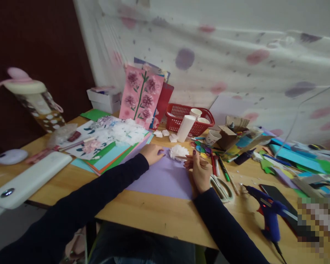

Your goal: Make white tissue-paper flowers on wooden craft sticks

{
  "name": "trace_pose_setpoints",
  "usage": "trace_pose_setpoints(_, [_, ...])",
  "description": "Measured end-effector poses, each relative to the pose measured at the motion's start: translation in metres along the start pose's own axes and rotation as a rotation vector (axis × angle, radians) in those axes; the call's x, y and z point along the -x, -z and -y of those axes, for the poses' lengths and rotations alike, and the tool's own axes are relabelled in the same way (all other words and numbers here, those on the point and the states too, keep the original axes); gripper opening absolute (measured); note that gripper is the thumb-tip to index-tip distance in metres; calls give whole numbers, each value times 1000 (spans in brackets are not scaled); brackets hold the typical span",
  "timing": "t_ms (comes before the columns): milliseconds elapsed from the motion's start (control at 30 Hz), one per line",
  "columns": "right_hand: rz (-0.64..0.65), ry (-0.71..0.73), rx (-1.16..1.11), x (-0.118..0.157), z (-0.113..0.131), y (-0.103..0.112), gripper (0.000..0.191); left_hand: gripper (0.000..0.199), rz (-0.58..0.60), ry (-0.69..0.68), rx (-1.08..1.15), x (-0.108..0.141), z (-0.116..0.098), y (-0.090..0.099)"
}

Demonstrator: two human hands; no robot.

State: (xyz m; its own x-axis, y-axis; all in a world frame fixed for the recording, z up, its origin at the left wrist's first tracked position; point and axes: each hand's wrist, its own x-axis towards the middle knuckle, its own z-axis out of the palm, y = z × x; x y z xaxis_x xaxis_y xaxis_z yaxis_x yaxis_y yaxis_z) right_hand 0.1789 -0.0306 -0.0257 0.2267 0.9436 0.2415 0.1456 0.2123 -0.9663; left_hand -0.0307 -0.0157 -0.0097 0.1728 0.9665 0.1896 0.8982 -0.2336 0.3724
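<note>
A sheet of purple paper (159, 181) lies in front of me on the table. On its far part sits a white ruffled flower (178, 151), apparently of thin paper. My right hand (200, 171) pinches a thin wooden stick (183, 157), whose left end reaches the flower's near edge; whether it is a brush or a pencil I cannot tell. To the flower's left, my left hand (152, 154) rests on the paper with its fingers loosely stretched and holds nothing. Scissors (222, 189) with pale handles lie beside my right wrist.
A blue glue gun (266, 209) with a red light lies at right, by a dark tablet-like slab (286, 209). Behind stand a red basket (176, 123), a white cylinder (186, 128) and a pink flower picture (140, 95). Several papers and a bottle (41, 106) occupy the left.
</note>
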Motion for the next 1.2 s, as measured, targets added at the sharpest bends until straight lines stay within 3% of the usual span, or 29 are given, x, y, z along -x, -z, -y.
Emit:
trace_pose_setpoints(200, [46, -21, 8, -3, -6, 2, 58, 25, -292, 271, -127, -11, 62, 55])
trace_pose_setpoints(300, [64, -26, -3, -5, -12, 4, 56, 24, -350, 350, -149, -13, 88, 67])
trace_pose_setpoints(400, [72, -29, -5, -7, -18, 6, 54, 22, -382, 339, -171, -18, 103, 68])
trace_pose_setpoints(700, [86, -11, 52, -8, -15, 7, 54, 11, -396, 311, -186, -32, 109, 48])
trace_pose_setpoints(900, [80, -4, 66, -7, -13, 8, 52, 21, -442, 388, -147, -31, 113, 54])
trace_pose_setpoints(1100, [83, -3, 67, -7, -19, 9, 53, 28, -446, 376, -196, -28, 114, 51])
trace_pose_setpoints(1200, [84, -19, 60, -7, -19, 9, 54, 23, -426, 351, -201, -32, 117, 50])
